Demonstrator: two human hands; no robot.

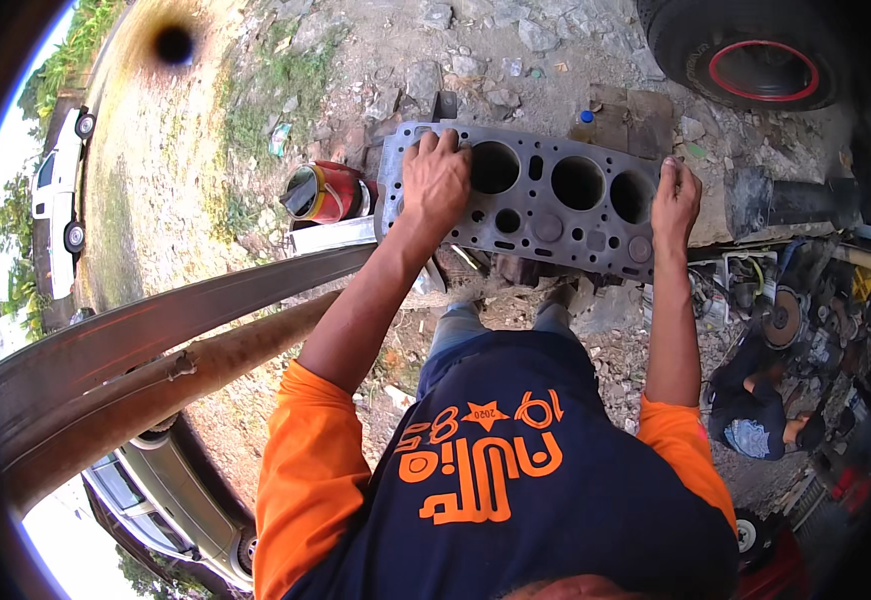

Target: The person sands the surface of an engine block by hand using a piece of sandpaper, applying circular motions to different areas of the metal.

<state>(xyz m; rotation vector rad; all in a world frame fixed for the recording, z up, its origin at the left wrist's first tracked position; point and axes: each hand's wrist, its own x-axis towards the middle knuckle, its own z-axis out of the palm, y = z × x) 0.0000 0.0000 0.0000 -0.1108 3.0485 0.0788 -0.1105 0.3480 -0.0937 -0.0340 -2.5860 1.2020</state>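
A grey metal engine block (589,239) lies across the upper middle of the head view, its flat face turned up, showing several large round bores and many small holes. My left hand (433,180) grips its left part, fingers curled beside a large bore at the upper edge. My right hand (675,205) grips the right end, fingers bent at the upper corner. Under the block's lower edge are dark metal parts, partly hidden.
Left are a red bucket (335,192), a long steel beam (176,305) and rusty pipe (186,376). A big tyre (686,40) lies at upper right. A crouching co-worker (756,430) is among parts at right. Two vehicles stand left on rocky ground.
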